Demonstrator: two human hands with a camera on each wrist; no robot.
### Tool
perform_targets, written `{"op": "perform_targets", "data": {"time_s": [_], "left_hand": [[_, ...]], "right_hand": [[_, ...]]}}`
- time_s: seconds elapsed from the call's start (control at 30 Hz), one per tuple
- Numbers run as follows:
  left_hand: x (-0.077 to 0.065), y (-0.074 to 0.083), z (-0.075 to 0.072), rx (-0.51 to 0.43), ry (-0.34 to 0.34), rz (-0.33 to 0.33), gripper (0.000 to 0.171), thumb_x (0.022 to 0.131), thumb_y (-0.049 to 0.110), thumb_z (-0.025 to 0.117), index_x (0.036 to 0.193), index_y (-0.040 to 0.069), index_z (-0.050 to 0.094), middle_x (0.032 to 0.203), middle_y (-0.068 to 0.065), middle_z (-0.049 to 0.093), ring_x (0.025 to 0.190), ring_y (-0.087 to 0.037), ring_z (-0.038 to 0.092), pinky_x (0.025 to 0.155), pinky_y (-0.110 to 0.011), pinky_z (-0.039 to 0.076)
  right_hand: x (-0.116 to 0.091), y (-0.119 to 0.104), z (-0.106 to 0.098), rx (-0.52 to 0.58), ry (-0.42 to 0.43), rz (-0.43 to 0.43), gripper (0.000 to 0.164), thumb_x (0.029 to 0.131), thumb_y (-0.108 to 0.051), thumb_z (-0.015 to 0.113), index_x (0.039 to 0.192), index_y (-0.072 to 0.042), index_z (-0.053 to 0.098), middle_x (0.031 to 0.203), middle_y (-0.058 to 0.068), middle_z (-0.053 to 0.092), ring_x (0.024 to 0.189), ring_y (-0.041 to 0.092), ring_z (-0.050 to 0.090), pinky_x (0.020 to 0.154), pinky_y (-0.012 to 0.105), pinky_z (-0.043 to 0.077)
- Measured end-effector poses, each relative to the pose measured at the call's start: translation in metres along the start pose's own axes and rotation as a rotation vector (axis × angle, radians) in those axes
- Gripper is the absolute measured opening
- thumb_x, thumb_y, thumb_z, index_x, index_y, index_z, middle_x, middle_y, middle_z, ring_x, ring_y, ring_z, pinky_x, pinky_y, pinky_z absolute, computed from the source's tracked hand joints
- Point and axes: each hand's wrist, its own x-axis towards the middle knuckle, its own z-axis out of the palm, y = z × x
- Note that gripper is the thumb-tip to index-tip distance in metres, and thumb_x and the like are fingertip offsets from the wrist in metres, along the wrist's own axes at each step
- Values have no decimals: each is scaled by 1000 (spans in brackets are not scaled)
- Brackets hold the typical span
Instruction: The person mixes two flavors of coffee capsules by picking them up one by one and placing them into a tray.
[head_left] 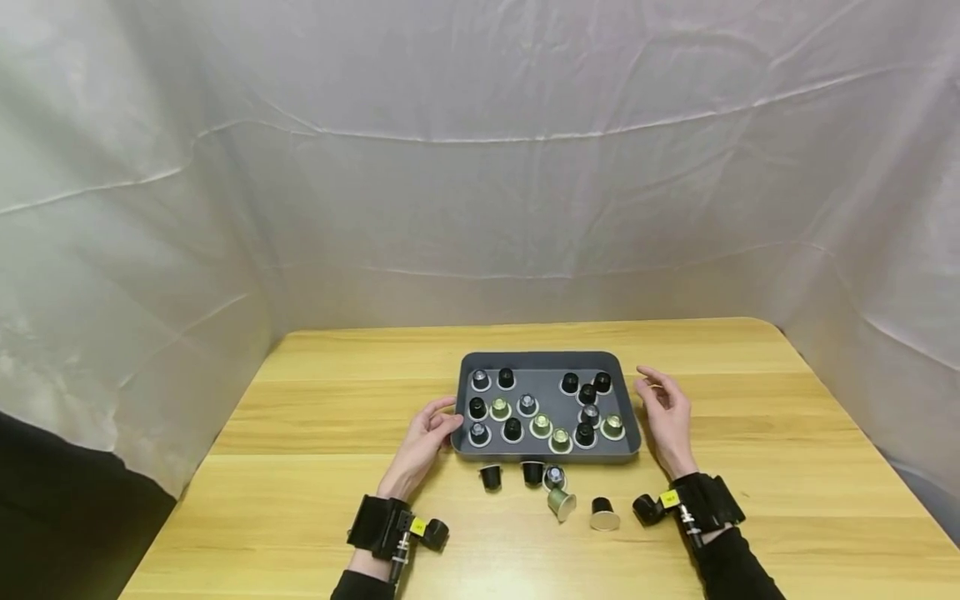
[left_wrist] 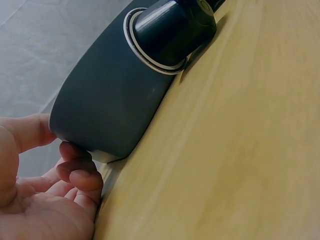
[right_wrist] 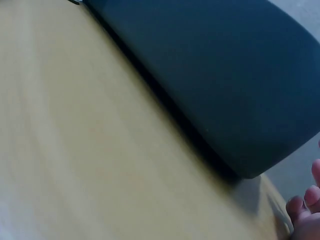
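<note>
A dark grey rectangular tray (head_left: 536, 457) lies on the table with several coffee capsules standing on it, rims down, in black, green and grey. My left hand (head_left: 422, 442) holds the tray's left side, thumb at the rim; in the left wrist view its curled fingers (left_wrist: 82, 172) sit against the tray's lower corner. Just beyond the tray's right side is my right hand (head_left: 666, 421), fingers loosely bent and nothing in them. Its fingertips (right_wrist: 296, 205) show near the tray's corner in the right wrist view. A black capsule (left_wrist: 172, 32) rests right by the tray's front wall.
More loose capsules lie on the wooden table (head_left: 300, 500) in front of the tray: a black one (head_left: 491, 477), a grey one (head_left: 554, 477), a tipped green one (head_left: 561, 503) and a black one with a pale rim (head_left: 603, 515). Pale curtains (head_left: 480, 208) enclose the back and sides.
</note>
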Motion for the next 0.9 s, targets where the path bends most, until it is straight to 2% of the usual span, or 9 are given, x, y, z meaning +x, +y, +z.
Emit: {"op": "perform_targets", "data": {"time_s": [0.2, 0.5, 0.63, 0.77, 0.9], "left_hand": [[1, 1, -1, -7, -5, -1, 47, 95, 1, 60, 140, -4, 47, 86, 4, 68, 71, -7, 56, 61, -18, 41], [1, -1, 1, 9, 19, 8, 50, 97, 6, 60, 144, -3, 42, 91, 2, 67, 79, -8, 58, 67, -18, 45], [-1, 0, 2, 84, 35, 42, 55, 98, 12, 62, 147, 0, 38, 96, -3, 65, 83, -9, 58, 72, -18, 45], [-2, 3, 2, 141, 75, 82, 61, 99, 16, 62, 150, 2, 32, 98, -2, 60, 82, -7, 55, 67, -18, 44], [-3, 9, 3, 145, 134, 123, 64, 100, 17, 61, 153, 4, 27, 100, 1, 54, 80, -5, 51, 69, -18, 44]], "right_hand": [[0, 2, 1, 57, -8, -22, 34, 97, -3, 62, 127, 13, 59, 90, -14, 62, 73, 3, 54, 61, 12, 46], [-2, 2, -1, 37, 1, -10, 31, 98, -3, 60, 126, 10, 61, 91, -13, 61, 76, 2, 55, 65, 11, 48], [-1, 4, -1, 37, -1, -11, 32, 98, -3, 60, 127, 10, 61, 91, -13, 60, 76, 2, 55, 64, 11, 47], [-1, 4, 0, 39, -3, -5, 32, 98, -3, 60, 128, 10, 60, 91, -12, 60, 76, 2, 54, 65, 11, 47], [-1, 3, 1, 50, -7, 8, 32, 98, -2, 59, 128, 10, 60, 91, -12, 60, 78, 2, 55, 67, 10, 48]]}}
